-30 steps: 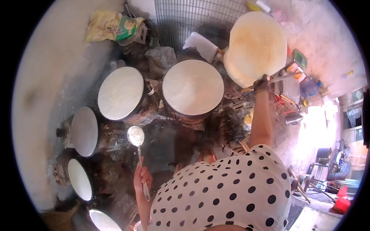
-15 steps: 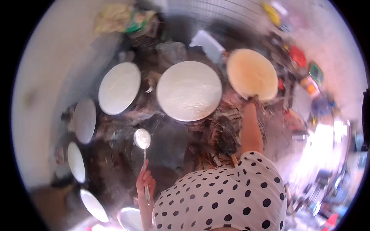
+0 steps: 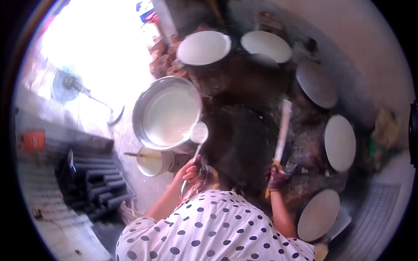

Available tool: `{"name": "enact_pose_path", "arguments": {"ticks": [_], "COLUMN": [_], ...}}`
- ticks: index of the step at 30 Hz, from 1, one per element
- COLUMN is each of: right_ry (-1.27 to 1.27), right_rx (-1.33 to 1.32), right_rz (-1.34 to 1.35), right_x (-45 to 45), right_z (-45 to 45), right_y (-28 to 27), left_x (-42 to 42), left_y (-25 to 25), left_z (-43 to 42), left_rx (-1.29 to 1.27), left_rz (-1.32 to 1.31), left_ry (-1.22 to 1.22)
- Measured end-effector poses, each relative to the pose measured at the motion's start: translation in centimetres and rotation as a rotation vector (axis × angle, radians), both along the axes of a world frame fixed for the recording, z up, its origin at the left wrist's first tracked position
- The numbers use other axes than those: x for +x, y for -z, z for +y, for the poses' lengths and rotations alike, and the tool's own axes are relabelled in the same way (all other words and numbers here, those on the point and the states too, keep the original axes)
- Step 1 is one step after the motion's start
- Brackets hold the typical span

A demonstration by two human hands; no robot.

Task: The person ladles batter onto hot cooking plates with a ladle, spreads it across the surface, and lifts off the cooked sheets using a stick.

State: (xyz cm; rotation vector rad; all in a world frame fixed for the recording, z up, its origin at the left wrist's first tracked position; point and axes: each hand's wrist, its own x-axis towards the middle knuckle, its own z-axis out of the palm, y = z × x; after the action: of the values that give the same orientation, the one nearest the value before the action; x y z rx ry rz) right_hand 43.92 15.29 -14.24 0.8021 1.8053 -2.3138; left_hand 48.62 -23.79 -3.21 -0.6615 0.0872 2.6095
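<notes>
My left hand (image 3: 189,173) is closed around the handle of a metal ladle (image 3: 199,132). The ladle's round bowl looks pale and overlaps the right rim of a wide metal basin (image 3: 138,126), where a milky white liquid (image 3: 167,115) lies. In my right hand (image 3: 277,179), which has a dark covering like a glove, is a long flat spatula (image 3: 283,135). Its blade is pale and points away from me, with a wooden handle below. Round pale griddle tops stand beyond the spatula, the nearest griddle (image 3: 340,143) being to its right.
More round griddles curve around me, including one at the lower right (image 3: 318,215) and one at the back (image 3: 203,48). A white bucket (image 3: 152,162) with a stick across it stands beside the basin. Dark cylinders (image 3: 104,187) are piled at left, near a standing fan (image 3: 67,85).
The view has swung toward the basin. My left hand has brought the ladle to the basin's rim. My right hand has left the browned round sheet and now holds the spatula.
</notes>
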Motion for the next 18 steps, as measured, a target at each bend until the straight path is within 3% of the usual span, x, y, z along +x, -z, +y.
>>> {"name": "enact_pose_path", "arguments": {"ticks": [2,4,6,8,10,14,15,17,18], "right_ry": [-0.353,-0.630,-0.696,-0.983,-1.295,-1.508,-1.758,-1.686,-1.638], "right_rx": [0.307,0.315,0.198,0.503,1.208,1.429,1.530,1.326,1.208], "right_rz": [0.123,0.002,-0.229,-0.148,0.425,0.085,-0.026,0.090,0.167], "right_x": [-6.0,-10.6,-14.6,-17.7,-20.8,-23.7,-23.9,-23.4,-23.4], "right_z": [-7.6,-14.5,-22.8,-29.3,-34.4,-41.3,-42.2,-42.6,-41.9], "right_y": [-2.8,-4.6,-4.3,-1.6,3.8,6.5,6.0,5.8,6.3], "left_x": [0.6,0.0,-2.5,-6.0,-9.3,-13.0,-13.4,-13.9,-14.0], "left_y": [0.9,3.4,9.1,12.8,21.5,26.7,28.4,30.5,30.9], "left_z": [-5.4,-10.5,-15.8,-20.1,-25.1,-29.0,-29.3,-30.1,-30.2], "left_rx": [-0.915,-1.106,-0.993,-0.806,-0.650,-0.869,-0.860,-1.117,-1.113], "left_rz": [0.045,0.041,-0.183,-0.190,-0.360,-0.367,-0.366,-0.360,-0.361], "left_ry": [0.067,0.065,-0.040,-0.090,-0.106,0.001,-0.008,0.118,0.115]}}
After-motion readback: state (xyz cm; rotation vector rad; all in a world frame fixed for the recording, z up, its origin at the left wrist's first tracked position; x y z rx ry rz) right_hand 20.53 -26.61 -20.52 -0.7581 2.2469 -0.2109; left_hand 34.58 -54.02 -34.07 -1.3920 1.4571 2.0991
